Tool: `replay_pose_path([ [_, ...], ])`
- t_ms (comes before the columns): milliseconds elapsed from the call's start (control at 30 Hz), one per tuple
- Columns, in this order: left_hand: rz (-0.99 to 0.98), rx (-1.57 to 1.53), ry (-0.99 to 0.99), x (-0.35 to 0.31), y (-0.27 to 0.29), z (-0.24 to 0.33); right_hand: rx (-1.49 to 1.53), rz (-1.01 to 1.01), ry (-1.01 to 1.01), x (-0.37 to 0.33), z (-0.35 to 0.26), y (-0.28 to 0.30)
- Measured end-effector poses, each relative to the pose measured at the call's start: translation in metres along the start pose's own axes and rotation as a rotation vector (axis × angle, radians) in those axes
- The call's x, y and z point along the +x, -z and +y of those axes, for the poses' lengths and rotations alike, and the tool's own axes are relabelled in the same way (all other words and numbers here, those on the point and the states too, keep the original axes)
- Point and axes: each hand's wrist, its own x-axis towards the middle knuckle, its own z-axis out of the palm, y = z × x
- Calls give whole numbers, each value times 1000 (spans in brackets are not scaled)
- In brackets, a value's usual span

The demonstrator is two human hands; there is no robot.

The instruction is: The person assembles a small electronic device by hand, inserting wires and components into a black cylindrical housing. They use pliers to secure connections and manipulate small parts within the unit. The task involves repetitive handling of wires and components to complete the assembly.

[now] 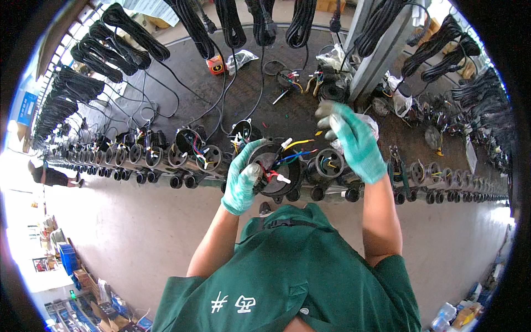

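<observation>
My left hand (243, 180), in a green glove with grey fingertips, grips the left rim of a round black housing (293, 180) at the bench's front edge. Its thumb lies over the housing's opening, by the red wires (271, 176). Yellow wire (301, 142) and blue wire (298, 155) stick out at the upper right, near white connectors (286, 143). Raised to the right of the housing, my right hand (354, 141) wears the same kind of glove. Its fingers point left, stretched and apart, and I see nothing held in them. Below it stands a grey round housing (330, 163) with wires inside.
Coiled black cables (229, 25) hang in a row above the dark bench (243, 83). Similar housings (188, 141) line the front edge on both sides. A metal post (376, 52) rises at the right. Pliers (396, 166), an orange box (216, 65) and plastic bags (241, 58) are around.
</observation>
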Motion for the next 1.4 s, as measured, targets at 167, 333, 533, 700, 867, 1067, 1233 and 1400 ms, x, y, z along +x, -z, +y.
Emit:
replay_pose_path([
  [167,-87,79,-35,7,-4,-7,-27,-200,-12,-24,-24,-23],
  [333,-252,86,-123,33,11,-4,29,-85,-72,-26,17,-20],
  [533,430,682,-396,113,25,-5,383,137,-145,9,31,-46],
  [700,-29,706,-186,63,-15,-8,-382,206,175,30,65,-64],
  [867,-14,133,-57,68,-14,-76,-641,103,369,31,59,-79],
  [1067,166,245,-160,57,-10,-84,-845,-27,300,34,31,-86],
  [1233,53,330,-46,63,4,-73,-1006,-94,253,38,29,-90],
  [1400,3,185,-13,70,14,-93,-1062,-130,228,41,27,-94],
])
